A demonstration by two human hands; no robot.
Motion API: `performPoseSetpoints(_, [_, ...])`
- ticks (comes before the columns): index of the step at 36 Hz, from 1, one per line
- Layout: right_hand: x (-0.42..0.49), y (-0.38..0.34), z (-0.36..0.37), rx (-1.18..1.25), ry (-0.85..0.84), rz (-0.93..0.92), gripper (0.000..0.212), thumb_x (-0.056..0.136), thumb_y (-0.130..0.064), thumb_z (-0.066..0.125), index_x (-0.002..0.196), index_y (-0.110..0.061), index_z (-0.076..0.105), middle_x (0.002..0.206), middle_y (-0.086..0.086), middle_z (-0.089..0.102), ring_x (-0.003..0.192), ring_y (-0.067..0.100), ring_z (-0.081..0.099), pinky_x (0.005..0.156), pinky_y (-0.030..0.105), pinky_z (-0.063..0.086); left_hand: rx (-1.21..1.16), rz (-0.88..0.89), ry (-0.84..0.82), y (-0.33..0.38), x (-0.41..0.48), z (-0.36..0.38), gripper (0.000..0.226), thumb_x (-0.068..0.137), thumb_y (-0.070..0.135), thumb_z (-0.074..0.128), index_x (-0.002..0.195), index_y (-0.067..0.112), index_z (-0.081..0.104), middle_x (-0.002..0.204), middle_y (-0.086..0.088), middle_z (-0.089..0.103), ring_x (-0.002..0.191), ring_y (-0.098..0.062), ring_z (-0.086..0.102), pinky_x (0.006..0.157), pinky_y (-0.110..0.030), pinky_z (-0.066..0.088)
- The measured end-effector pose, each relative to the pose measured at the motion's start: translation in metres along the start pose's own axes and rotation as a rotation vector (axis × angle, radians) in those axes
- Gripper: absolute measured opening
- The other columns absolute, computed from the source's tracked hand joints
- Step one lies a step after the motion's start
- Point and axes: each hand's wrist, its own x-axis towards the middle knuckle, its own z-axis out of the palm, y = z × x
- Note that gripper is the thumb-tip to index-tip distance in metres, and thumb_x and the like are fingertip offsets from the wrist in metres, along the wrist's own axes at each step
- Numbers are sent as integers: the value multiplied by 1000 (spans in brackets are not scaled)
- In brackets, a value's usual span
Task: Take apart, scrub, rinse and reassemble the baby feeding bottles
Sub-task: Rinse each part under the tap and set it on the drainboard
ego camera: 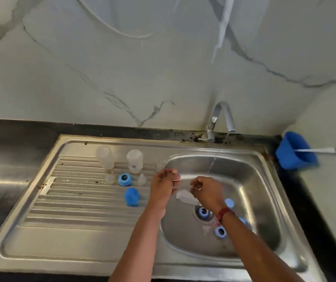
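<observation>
The sink point(142, 141) divides the work into two zones. Its drainboard point(77, 202) carries two upright clear bottle bodies point(105, 157), loose teats point(142, 179), a blue ring point(124, 179) and a blue cap point(132, 197); this is probably the set-aside zone. The basin point(260, 190) holds further blue rings point(220, 232) around the drain, below the thin stream from the faucet point(224, 115), likely awaiting washing. A third clear bottle point(184, 196) lies tilted just under the right hand point(205, 190). The left hand point(163, 182) is close beside it. Both hands have their fingers curled; whether they grip the bottle or a small part cannot be determined.
</observation>
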Motion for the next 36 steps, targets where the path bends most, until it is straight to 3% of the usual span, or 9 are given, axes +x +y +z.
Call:
performPoseSetpoints(3, [2,33,-15,-1,-39,94,16,81,0,66,90,-8,76,86,2,72,79,8,59,66,2,37,91,-63,-24,-22,2,15,4,89,15,64,87,18,65,76,-3,65,64,-11,59,53,-20,40])
performPoseSetpoints(6, [4,61,-25,-9,-49,173,23,79,7,61,88,-7,76,91,6,75,79,9,61,78,15,47,157,-128,-16,-39,8,26,12,74,28,66,84,20,68,73,0,63,65,-11,57,57,-23,40])
performPoseSetpoints(15, [18,114,-3,-253,-324,202,19,84,-4,57,74,-15,68,86,10,69,92,29,67,66,26,38,320,-191,33,-83,31,47,13,93,25,65,83,18,63,72,1,55,74,-16,51,75,-32,40])
performPoseSetpoints(17, [22,120,4,-265,-409,182,20,88,-1,54,75,-10,67,89,12,66,98,29,65,62,17,32,354,-213,25,-92,35,50,12,93,25,64,83,18,63,72,-1,53,74,-16,50,74,-31,40])
performPoseSetpoints(19, [26,127,12,-285,-452,164,18,90,-2,53,93,-3,71,102,14,70,102,27,64,65,14,32,382,-240,29,-98,41,53,14,94,28,63,83,19,63,73,-3,53,75,-18,50,72,-31,40])
performPoseSetpoints(23, [34,149,32,-297,-450,213,21,89,-15,52,97,-14,72,106,10,72,100,28,66,79,32,46,354,-282,71,-106,50,54,17,96,31,63,86,16,63,77,-5,56,75,-18,52,70,-31,42])
performPoseSetpoints(26, [45,157,43,-271,-483,224,27,88,-27,53,95,-9,72,102,13,72,99,31,67,79,33,46,289,-270,81,-109,58,53,17,98,26,61,86,15,59,74,-7,50,67,-16,47,59,-26,40])
performPoseSetpoints(29, [53,167,55,-266,-479,234,18,91,-17,59,95,-5,71,102,19,70,99,34,66,80,36,46,237,-249,98,-114,64,50,20,98,22,61,80,15,60,66,0,52,59,-9,49,50,-20,38])
performPoseSetpoints(36, [54,180,80,-284,-428,273,32,91,-25,53,105,0,66,108,21,67,101,38,64,84,41,50,229,-320,156,-126,64,48,16,97,24,63,83,16,64,68,2,57,64,-11,53,58,-25,43])
